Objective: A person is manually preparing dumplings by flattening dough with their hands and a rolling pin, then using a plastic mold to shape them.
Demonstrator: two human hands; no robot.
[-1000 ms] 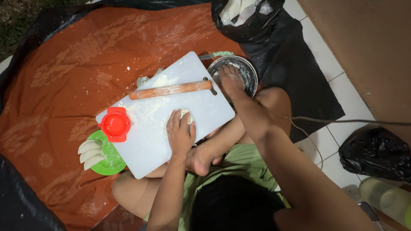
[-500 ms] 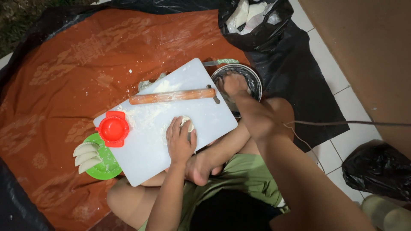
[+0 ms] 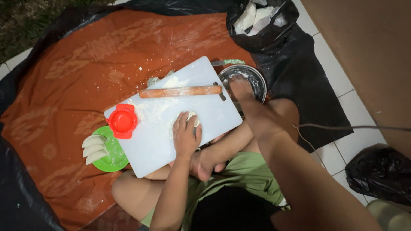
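Note:
I sit cross-legged with a white cutting board (image 3: 158, 137) across my legs. My left hand (image 3: 186, 136) lies flat on the board, pressing a small piece of white dough (image 3: 193, 117) under its fingers. My right hand (image 3: 240, 87) reaches into a round metal bowl (image 3: 259, 83) beside the board's far right corner; what its fingers hold is hidden. A wooden rolling pin (image 3: 180, 91) lies across the board's far edge. A red dumpling press (image 3: 122, 121) rests open on the board's left corner.
A green plate (image 3: 113, 156) with three folded white dumplings (image 3: 94, 149) sits left of the board. An orange patterned cloth (image 3: 85, 64) covers the ground over black plastic. A black bag (image 3: 261, 21) with white contents lies beyond the bowl; another black bag (image 3: 379, 173) lies on tiles at right.
Both hands stay where they were, the left on the dough, the right in the bowl. The camera has shifted slightly, so everything sits a little lower and further right in view.

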